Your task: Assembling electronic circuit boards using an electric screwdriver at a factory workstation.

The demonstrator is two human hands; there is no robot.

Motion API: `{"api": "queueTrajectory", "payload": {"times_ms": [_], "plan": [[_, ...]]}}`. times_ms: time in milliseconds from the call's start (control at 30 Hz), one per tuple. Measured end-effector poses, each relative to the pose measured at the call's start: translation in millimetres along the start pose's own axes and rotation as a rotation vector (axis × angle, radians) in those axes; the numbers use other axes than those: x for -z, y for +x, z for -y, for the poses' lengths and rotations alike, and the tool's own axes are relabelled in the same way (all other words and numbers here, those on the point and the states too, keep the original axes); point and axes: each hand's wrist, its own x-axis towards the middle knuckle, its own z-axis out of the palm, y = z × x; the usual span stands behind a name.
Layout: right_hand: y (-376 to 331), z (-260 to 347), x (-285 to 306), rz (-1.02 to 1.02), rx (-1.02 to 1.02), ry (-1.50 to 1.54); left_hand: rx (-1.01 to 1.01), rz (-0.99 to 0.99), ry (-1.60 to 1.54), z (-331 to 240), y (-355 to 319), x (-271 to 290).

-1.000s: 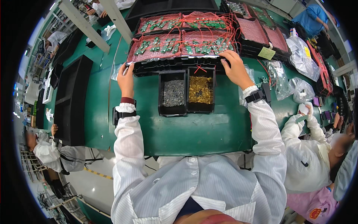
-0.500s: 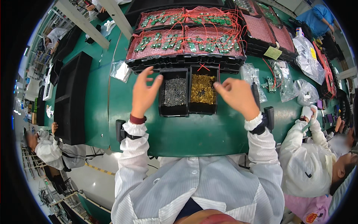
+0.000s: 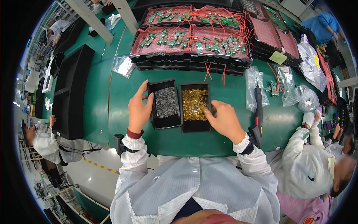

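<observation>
Two small black bins lie side by side on the green table in front of me. The left black bin (image 3: 164,127), turned slightly, holds many tiny grey metal parts (image 3: 166,101); the right black bin (image 3: 195,127) holds small brass-coloured parts (image 3: 195,104). My left hand (image 3: 139,112) grips the left bin's outer wall, its thumb at the rim and a finger by the far corner. My right hand (image 3: 226,120) grips the right bin's outer wall, with the thumb over the rim beside the brass parts and the other fingers outside.
Behind the bins, stacked black trays (image 3: 190,61) carry green circuit boards on pink bubble wrap with red wires. A black electric screwdriver (image 3: 258,108) lies at right near plastic bags (image 3: 289,86). A long black tray (image 3: 72,93) stands at left. Co-workers sit at both sides.
Both bins have come toward me, away from the stacked trays, and the left one has turned slightly. My hands have closed on their outer walls; red wires now show behind them.
</observation>
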Motion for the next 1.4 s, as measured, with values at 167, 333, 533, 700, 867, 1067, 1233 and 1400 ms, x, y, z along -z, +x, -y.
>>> {"api": "queueTrajectory", "payload": {"times_ms": [167, 333, 533, 700, 867, 1067, 1233, 1400], "plan": [[4, 16, -33, 0.213, 0.066, 0.161, 0.166, -0.09, -0.093, 3, -12, 31], [-4, 21, -52, 0.316, 0.334, 0.276, -0.148, -0.277, 0.355, 5, -46, 58], [-32, 14, -49, 0.466, 0.366, 0.153, -0.066, -0.104, 0.162, -6, -80, 26], [-49, 14, -39, 0.455, 0.397, 0.083, -0.077, -0.3, 0.1, 6, -74, 0], [-56, 8, -41, 0.436, 0.363, 0.121, -0.056, -0.43, 0.151, 17, -64, -10], [-60, 3, -44, 0.433, 0.351, 0.112, 0.043, -0.529, 0.233, 41, -50, 8], [-57, 1, -48, 0.427, 0.352, 0.131, 0.105, -0.622, 0.305, 55, -49, 24], [-52, 0, -48, 0.328, 0.338, 0.136, 0.058, -0.653, 0.276, 60, -31, 12]]}}
